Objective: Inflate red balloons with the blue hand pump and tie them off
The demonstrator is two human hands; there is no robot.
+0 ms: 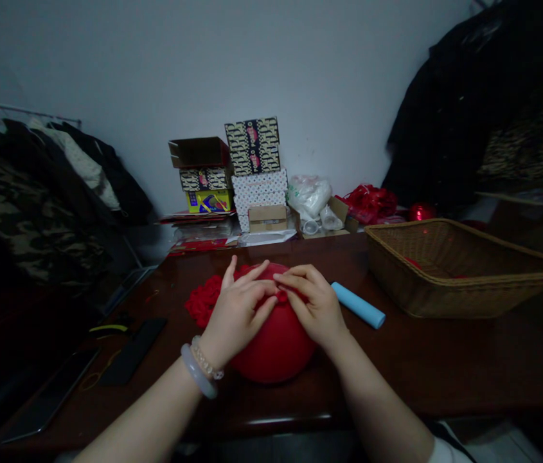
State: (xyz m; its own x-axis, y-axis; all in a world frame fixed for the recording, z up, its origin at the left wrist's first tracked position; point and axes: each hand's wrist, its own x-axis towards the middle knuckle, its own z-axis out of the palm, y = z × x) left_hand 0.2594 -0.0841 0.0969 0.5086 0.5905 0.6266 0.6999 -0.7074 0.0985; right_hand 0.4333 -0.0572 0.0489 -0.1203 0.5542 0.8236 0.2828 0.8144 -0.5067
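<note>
A round, smooth red balloon (274, 350) rests on the dark table in front of me, with its small rolled neck (281, 296) at the top. My left hand (245, 305) is on its left side, thumb and index finger pinched at the neck while the other fingers stretch up and away. From the right, my right hand (317, 305) closes thumb and fingertips on the same neck. The fingers hide part of the neck. Behind my left hand lies a bunch of red, petal-like material (204, 301). A light blue cylinder (358, 305) lies just right of my right hand.
A wicker basket (464, 296) stands at the right. Stacked boxes (254, 148), plastic bags (310, 196) and red bundles (370, 202) line the back. A phone or tablet (52, 392), a black flat piece (133, 350) and yellow-handled tool (108, 328) lie left.
</note>
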